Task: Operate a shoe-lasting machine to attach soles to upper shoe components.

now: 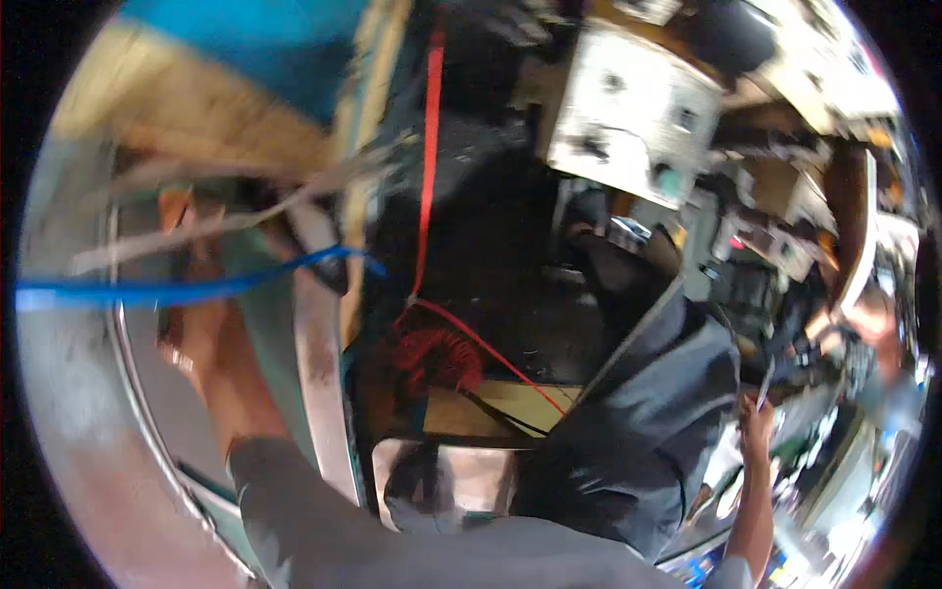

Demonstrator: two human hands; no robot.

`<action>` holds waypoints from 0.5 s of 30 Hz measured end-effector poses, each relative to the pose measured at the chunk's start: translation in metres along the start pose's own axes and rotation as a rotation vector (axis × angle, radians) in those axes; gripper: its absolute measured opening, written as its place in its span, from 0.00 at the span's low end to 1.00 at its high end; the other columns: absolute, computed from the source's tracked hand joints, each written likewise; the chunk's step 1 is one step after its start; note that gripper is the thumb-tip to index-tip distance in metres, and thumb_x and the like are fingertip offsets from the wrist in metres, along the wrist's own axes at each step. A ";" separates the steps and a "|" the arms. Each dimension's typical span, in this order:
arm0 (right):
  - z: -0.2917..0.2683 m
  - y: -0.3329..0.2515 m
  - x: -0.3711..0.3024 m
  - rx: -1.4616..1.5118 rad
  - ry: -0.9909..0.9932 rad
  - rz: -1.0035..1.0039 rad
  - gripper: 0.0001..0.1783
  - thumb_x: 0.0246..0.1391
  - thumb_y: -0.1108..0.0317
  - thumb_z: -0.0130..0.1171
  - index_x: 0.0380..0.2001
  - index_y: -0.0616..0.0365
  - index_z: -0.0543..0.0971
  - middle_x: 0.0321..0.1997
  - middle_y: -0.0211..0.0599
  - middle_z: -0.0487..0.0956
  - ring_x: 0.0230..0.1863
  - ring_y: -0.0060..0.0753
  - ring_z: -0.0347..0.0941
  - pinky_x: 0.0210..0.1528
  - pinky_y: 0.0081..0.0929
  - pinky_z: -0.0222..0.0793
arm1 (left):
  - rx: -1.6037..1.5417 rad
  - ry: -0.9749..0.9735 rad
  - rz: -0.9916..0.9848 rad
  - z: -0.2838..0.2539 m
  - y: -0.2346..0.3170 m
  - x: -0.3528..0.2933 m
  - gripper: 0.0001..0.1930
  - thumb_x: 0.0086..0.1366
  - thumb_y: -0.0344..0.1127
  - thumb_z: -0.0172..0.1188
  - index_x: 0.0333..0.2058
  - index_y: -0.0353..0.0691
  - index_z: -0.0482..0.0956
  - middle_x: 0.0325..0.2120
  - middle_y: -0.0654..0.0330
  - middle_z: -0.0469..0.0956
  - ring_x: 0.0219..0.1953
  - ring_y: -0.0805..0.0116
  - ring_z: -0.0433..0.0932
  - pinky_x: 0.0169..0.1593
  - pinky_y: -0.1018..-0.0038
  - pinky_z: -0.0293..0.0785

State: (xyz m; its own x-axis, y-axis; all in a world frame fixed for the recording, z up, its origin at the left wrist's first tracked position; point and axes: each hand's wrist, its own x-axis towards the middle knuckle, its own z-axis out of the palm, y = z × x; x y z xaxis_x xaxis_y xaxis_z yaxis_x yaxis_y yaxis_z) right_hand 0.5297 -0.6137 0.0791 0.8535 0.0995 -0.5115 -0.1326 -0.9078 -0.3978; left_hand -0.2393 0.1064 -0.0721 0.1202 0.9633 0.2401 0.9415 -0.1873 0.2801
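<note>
My left arm stretches forward on the left, and my left hand (pixel 203 285) reaches past a blue cable (pixel 196 292) that crosses in front. Its fingers are smeared by motion near a pale strip (pixel 285 206), so I cannot make out whether they hold anything. Out to the right, my right hand (pixel 757 424) is closed round a thin pale stick-like tool (pixel 765 381); its exact kind is too small to tell. The hand is beside my dark-trousered leg (pixel 643 412).
A red strap (pixel 430 157) hangs down the middle, above a coil of red cord (pixel 437 358). A white electrical box (pixel 633 108) stands ahead. A wooden post (pixel 358 196) and a metal frame (pixel 319 363) rise on the left. Cluttered equipment (pixel 775 245) fills the right side.
</note>
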 end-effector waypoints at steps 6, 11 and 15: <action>0.027 0.068 -0.035 -0.091 0.307 -0.048 0.23 0.59 0.55 0.69 0.49 0.62 0.83 0.24 0.27 0.74 0.21 0.21 0.66 0.20 0.28 0.61 | -0.605 -0.235 0.111 0.099 0.153 -0.089 0.37 0.78 0.38 0.59 0.79 0.39 0.56 0.67 0.37 0.74 0.66 0.42 0.77 0.67 0.54 0.79; 0.056 0.173 -0.116 -0.095 0.448 0.234 0.27 0.53 0.56 0.71 0.48 0.68 0.86 0.31 0.42 0.85 0.31 0.34 0.80 0.35 0.37 0.78 | -0.891 -0.469 0.134 0.087 0.182 -0.143 0.36 0.78 0.37 0.59 0.79 0.37 0.56 0.67 0.37 0.74 0.66 0.42 0.77 0.67 0.54 0.79; 0.071 0.196 -0.138 -0.028 0.343 0.491 0.28 0.50 0.56 0.71 0.48 0.67 0.87 0.43 0.61 0.87 0.48 0.52 0.87 0.54 0.45 0.80 | -0.938 -0.537 0.083 0.020 0.163 -0.138 0.36 0.78 0.36 0.59 0.79 0.36 0.56 0.67 0.36 0.73 0.67 0.42 0.77 0.68 0.54 0.79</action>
State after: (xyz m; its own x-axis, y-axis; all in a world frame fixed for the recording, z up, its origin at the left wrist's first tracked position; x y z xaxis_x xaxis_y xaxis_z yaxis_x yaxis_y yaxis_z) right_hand 0.3504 -0.7768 0.0174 0.8106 -0.4670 -0.3532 -0.5429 -0.8255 -0.1546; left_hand -0.0964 -0.0532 -0.0788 0.5090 0.8568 -0.0833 0.3352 -0.1082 0.9359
